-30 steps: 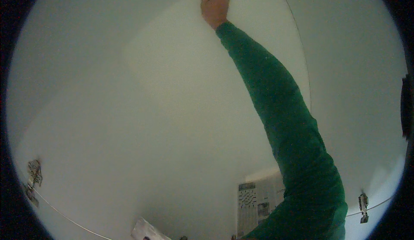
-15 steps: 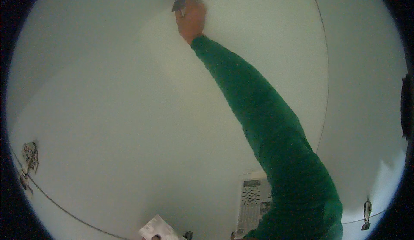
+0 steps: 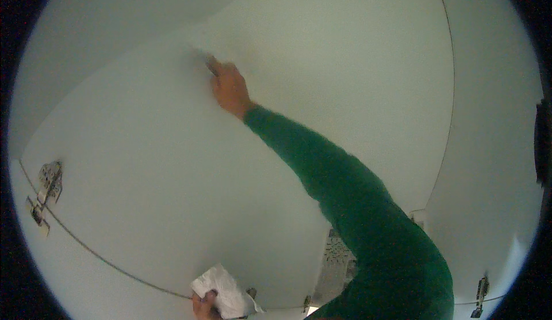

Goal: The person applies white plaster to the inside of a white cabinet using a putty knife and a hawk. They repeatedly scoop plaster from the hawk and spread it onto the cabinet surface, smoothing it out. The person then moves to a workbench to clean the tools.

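My right hand [image 3: 230, 88], in a green sleeve, reaches up and left across a pale panel [image 3: 190, 165]. Its fingers are closed round a small flat grey tool [image 3: 212, 66]. The tool's far end is smeared by motion, so its exact kind is unclear; that end lies at or close to the panel. Low in the head view, my left hand [image 3: 202, 307] grips a crumpled white wipe [image 3: 224, 290] between thumb and fingers. Whether the wipe is paper or cloth cannot be told.
A metal hinge [image 3: 50, 179] sits at the left seam, another metal fitting [image 3: 479, 297] at the lower right. Beside my right sleeve a printed sheet [image 3: 336, 262] shows partly. A side panel [image 3: 489, 119] rises on the right behind a thin curved seam.
My right hand has come down and left over the panel with the tool. My left hand and the white wipe show more fully, a little higher. The whole view has shifted slightly.
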A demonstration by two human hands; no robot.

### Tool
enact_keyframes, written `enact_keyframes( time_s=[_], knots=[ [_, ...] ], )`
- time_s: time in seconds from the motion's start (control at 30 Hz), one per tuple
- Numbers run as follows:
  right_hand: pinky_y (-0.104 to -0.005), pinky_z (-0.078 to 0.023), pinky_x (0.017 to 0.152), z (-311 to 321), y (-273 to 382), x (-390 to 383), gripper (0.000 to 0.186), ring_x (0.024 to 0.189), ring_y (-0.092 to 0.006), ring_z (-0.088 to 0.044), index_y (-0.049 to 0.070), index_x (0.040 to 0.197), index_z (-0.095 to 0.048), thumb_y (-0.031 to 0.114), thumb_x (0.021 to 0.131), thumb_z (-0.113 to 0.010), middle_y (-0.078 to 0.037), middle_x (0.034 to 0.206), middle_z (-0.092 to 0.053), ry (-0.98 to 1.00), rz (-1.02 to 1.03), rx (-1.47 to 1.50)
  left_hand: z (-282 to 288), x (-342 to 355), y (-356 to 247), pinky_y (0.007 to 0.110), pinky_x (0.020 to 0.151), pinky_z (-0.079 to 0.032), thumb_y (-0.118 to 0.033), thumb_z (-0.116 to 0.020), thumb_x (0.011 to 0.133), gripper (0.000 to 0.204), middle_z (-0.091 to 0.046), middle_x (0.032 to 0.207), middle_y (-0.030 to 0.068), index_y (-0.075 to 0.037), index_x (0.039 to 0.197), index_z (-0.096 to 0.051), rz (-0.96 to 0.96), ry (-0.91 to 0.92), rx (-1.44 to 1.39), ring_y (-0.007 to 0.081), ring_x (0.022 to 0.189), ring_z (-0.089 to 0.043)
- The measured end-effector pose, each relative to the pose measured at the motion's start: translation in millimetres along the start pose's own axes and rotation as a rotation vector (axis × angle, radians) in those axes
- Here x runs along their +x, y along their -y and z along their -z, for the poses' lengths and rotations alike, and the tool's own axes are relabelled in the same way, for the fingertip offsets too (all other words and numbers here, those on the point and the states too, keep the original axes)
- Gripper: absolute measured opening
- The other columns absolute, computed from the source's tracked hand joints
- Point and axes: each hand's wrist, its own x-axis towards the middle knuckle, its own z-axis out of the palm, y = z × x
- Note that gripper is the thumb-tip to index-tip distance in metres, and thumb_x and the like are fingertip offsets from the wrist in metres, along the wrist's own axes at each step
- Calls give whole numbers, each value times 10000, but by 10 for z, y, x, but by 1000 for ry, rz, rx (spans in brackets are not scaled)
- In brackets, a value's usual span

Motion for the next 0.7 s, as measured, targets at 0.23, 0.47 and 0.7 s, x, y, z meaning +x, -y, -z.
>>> enact_keyframes(
  time_s=[0.23,0.47,0.7],
  knots=[
    [-411,-449,941,1774,1379,-1779,459,1086,-337,-534,192,1341,-466,105,892,-501,-164,1260,-511,512,147,355,-436,-77,73,397,778,-508,-368,-556,844,465,-588,1066,90,-61,1188,-496,178,96,-341,243,971,-574],
    [-397,-502,830,2920,1683,-2249,493,1003,-315,-572,233,1334,-467,126,858,-545,-132,1162,-575,957,130,242,-1214,-554,71,334,791,-488,-307,-579,850,451,-547,1163,53,-117,1246,-480,-112,117,-320,184,1032,-546],
    [-367,-474,820,3176,620,-2336,363,929,-267,-592,50,1175,-543,229,860,-555,-146,1061,-619,1081,-41,-36,-805,-744,-391,326,678,-506,-374,-563,857,307,-598,890,41,-121,1031,-575,-96,96,-446,151,825,-588]
  ],
)
